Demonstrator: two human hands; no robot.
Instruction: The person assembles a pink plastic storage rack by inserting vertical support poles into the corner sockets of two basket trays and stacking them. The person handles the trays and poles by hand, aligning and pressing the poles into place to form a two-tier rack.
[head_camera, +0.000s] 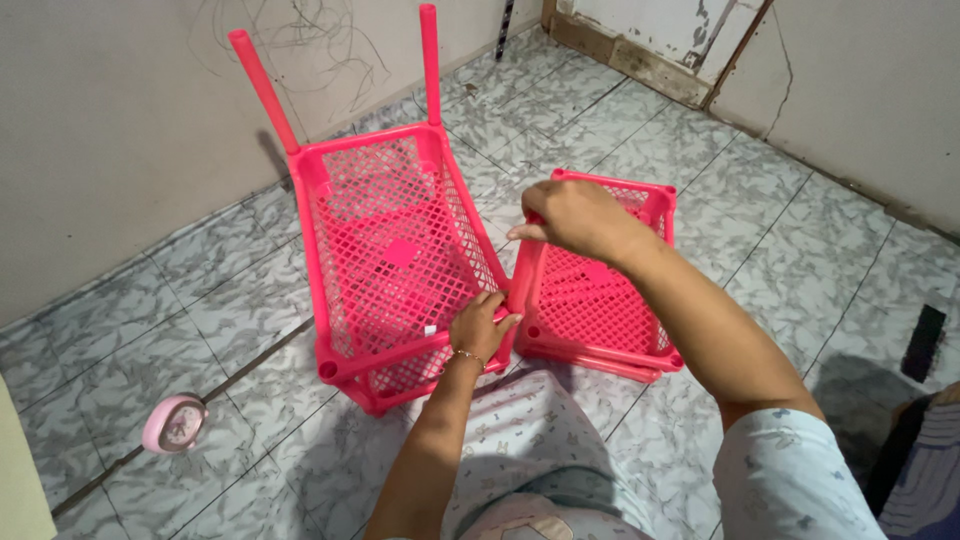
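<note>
Left hand (480, 327) and right hand (575, 218) both closed around pink tube (521, 282) between two pink lattice shelves (395, 255)

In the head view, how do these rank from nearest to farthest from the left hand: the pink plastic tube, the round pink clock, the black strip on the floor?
1. Pink plastic tube: touching the left hand.
2. Round pink clock: floor, lower left.
3. Black strip: floor, far right.

I am seeing two bare arms, a left hand (480, 325) wearing a thin gold bracelet (467, 355), a right hand (575, 218), short pale sleeves (790, 470) showing tiny prints, matching pale printed clothes covering the lap.
</note>
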